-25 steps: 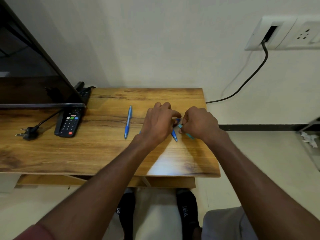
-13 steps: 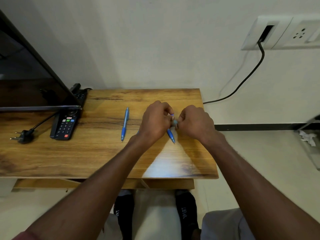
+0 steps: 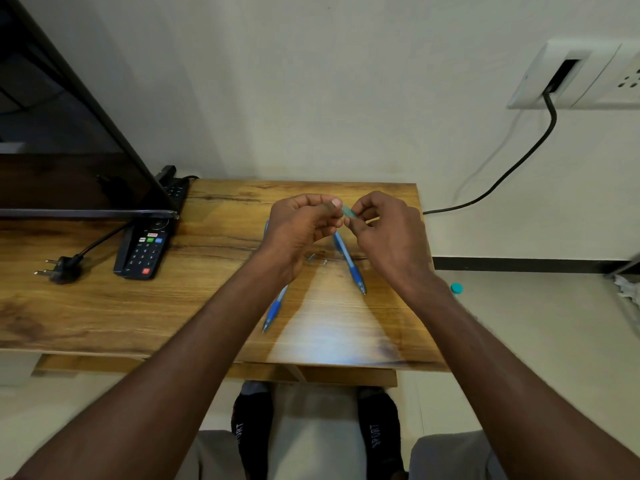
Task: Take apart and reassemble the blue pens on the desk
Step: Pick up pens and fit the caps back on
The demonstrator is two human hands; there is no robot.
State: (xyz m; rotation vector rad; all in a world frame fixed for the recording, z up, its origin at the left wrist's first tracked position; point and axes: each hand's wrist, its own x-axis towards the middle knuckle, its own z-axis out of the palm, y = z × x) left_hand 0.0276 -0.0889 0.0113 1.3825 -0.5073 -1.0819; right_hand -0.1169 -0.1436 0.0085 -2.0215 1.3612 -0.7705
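— What's different for us compared with half a second back?

— We've lifted both hands up off the desk [image 3: 104,306]. Then they were low, knuckles together over the pen; now our left hand [image 3: 298,230] and right hand [image 3: 388,233] are raised, with a small pale teal pen piece [image 3: 347,212] showing between them. Two tiny grey bits [image 3: 317,259] also lie on the wood, where we saw none before.

— So the pen has come apart?

— That's our reading: the disassembly of one pen seems under way, and those loose bits are likely from it. What exactly they are is too small to tell.

— How are our hands set?

— Right hand's thumb and forefinger pinch the teal piece, other fingers curled. Left hand is curled too, thumb tip against that same piece; whether it grips something of its own, we cannot tell.

— And the other pens, taking the teal piece as our mark?

— One blue pen [image 3: 349,265] lies on the desk just below it, tip toward us. Another blue pen [image 3: 273,310] lies below and to the left, partly hidden under our left wrist. The remote control [image 3: 145,251] sits far left.
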